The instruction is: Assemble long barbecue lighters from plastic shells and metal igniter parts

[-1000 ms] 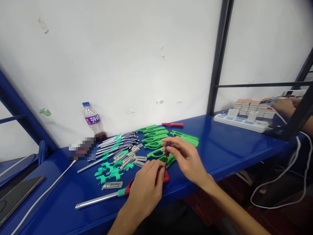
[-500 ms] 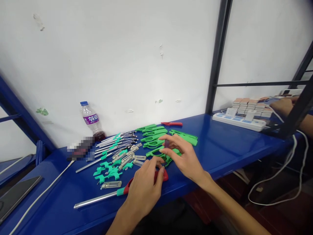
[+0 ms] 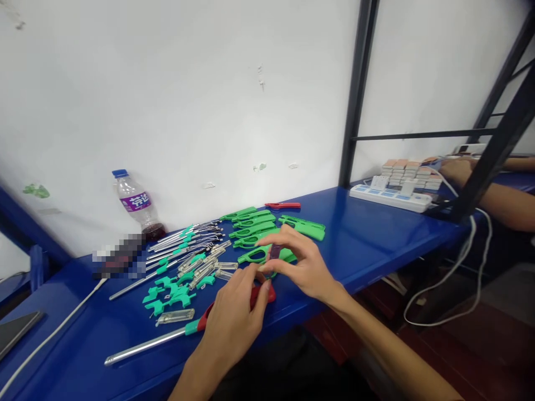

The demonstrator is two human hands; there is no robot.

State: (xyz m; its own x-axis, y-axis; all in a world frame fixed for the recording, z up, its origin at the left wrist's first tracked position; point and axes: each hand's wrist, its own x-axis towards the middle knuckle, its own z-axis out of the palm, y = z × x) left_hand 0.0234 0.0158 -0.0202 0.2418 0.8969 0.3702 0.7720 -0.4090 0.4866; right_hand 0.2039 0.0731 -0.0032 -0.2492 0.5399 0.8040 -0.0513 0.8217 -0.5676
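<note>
My left hand (image 3: 234,306) is closed round the red handle of a long-nosed lighter (image 3: 146,346), whose silver tube points left along the table. Above the handle's right part, my right hand (image 3: 305,262) pinches a small screwdriver (image 3: 275,252) with a purple handle. Its tip is hidden near my left fingertips. Green lighter casings (image 3: 254,228) lie behind my hands. To their left are several silver tubes with wires (image 3: 167,259), clear fuel tanks (image 3: 175,317) and teal plastic triggers (image 3: 179,295). One red casing half (image 3: 284,205) lies at the back.
A bottle (image 3: 137,201) stands against the wall, beside a blurred-out dark object (image 3: 123,256) with a white cable. A phone (image 3: 19,334) lies at far left. On the right are a power strip (image 3: 390,198), stacked small boxes (image 3: 401,170), a black frame post (image 3: 355,94) and another person's arm (image 3: 510,203).
The view has swung a little to the right, so everything sits further left. Both hands keep their holds; the screwdriver's thin shaft, visible before, is now mostly hidden by fingers.
</note>
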